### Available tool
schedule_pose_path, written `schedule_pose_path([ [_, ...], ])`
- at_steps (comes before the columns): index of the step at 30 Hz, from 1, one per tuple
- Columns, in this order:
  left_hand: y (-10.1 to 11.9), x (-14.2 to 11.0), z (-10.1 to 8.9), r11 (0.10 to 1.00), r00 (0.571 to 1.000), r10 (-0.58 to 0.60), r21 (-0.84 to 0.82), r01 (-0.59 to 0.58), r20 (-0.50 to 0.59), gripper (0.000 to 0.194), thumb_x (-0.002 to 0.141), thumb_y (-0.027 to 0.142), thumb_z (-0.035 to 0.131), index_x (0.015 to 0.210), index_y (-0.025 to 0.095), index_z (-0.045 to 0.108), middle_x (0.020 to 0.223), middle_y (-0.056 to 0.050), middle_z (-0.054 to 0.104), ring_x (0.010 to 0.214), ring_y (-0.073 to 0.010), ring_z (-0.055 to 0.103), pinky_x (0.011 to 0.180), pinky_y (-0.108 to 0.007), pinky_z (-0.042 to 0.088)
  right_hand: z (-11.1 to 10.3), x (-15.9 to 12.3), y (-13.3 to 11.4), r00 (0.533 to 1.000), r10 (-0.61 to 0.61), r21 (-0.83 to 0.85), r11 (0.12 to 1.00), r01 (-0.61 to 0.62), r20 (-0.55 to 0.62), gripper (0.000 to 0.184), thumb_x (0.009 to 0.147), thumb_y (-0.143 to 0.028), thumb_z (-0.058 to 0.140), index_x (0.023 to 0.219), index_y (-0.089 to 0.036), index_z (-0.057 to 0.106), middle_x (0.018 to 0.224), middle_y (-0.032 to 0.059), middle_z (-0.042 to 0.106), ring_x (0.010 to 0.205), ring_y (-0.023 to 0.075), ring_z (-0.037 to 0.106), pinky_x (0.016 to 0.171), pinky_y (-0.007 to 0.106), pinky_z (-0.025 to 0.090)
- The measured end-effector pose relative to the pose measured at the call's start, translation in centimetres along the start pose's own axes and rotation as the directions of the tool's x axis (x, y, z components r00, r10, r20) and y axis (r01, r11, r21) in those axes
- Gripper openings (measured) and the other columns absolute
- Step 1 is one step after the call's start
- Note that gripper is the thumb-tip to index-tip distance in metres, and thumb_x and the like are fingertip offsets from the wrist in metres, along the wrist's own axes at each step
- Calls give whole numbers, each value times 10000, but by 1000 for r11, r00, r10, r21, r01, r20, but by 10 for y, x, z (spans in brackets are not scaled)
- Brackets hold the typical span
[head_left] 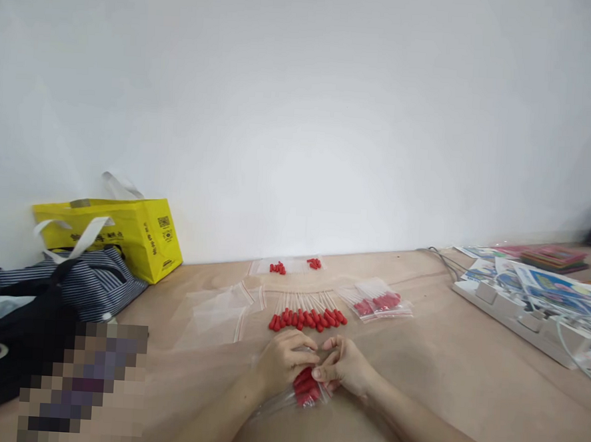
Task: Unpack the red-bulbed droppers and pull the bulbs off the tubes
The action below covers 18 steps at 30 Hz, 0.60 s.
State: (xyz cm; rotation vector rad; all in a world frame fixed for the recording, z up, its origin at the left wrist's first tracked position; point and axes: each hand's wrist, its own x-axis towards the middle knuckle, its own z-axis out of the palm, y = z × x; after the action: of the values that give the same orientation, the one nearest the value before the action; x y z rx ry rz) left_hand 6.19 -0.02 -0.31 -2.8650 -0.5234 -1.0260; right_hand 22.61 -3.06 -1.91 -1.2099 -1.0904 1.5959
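Note:
Both of my hands meet low in the middle of the view over a clear zip bag (301,393) filled with red-tipped droppers. My left hand (284,362) and my right hand (344,365) pinch the bag's top edge with fingers curled. Just beyond them a row of loose red-tipped droppers (308,315) lies fanned on the tan surface. Filled bags (378,301) lie to the right of that row.
Empty zip bags (217,309) lie at the left, two more filled bags (293,266) near the wall. A yellow tote (125,230), a striped bag (91,282) and a black bag (12,344) stand far left. A power strip (520,318) and printed sheets (556,287) lie at the right.

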Motion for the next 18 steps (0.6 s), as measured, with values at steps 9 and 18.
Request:
schedule_pose_path([
  [9, 5, 0, 1, 1000, 999, -13, -27, 12, -42, 252, 845, 173, 399, 690, 188, 598, 736, -9, 637, 671, -106, 542, 629, -229, 406, -5, 3, 4, 998, -49, 0, 999, 49, 29, 724, 251, -421, 811, 778, -185, 373, 425, -73, 544, 347, 108, 493, 401, 205, 358],
  [18, 9, 3, -5, 969, 960, -224, -65, 238, 171, 191, 801, 131, 344, 706, 172, 504, 718, -26, 562, 671, -138, 501, 606, -238, 393, -5, 0, -7, 996, 26, 6, 1000, -26, 85, 495, 401, -406, 765, 725, -131, 510, 464, -44, 562, 375, 71, 505, 425, 191, 396],
])
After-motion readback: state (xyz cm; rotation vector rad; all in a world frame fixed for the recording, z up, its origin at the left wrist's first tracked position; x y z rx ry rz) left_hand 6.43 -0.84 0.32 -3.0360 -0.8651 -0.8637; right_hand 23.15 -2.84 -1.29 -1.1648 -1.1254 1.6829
